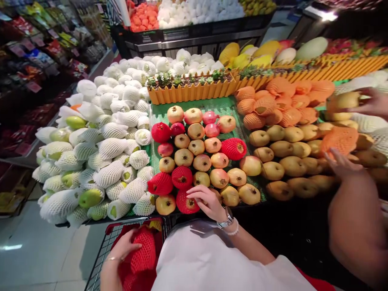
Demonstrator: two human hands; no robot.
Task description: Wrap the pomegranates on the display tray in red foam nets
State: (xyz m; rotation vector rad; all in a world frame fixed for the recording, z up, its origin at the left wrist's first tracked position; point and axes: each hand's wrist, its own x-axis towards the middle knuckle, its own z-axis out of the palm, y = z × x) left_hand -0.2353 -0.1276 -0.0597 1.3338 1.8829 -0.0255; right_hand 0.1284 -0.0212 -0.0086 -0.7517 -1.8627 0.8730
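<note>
My left hand (125, 245) is curled around a bundle of red foam netting (142, 252) at the lower left, over a shopping cart (102, 246). With a watch on its wrist, my right hand (209, 201) lies over the front rows of pomegranates. Its fingers are stretched out, and the fingertips are at a pomegranate in a red foam net (184, 203). Whether they press on it, I cannot tell. Bare pomegranates (201, 162) sit in rows on a green mat (157, 111), with several red-netted ones among them.
White-netted fruit (112, 147) is piled to the left. Brown pears (292, 165) and orange-netted fruit (281, 101) lie to the right. Another person's hand (344, 165) touches an orange net (339, 140); their other hand (371, 103) holds a pear. An orange fence planter (190, 92) stands behind.
</note>
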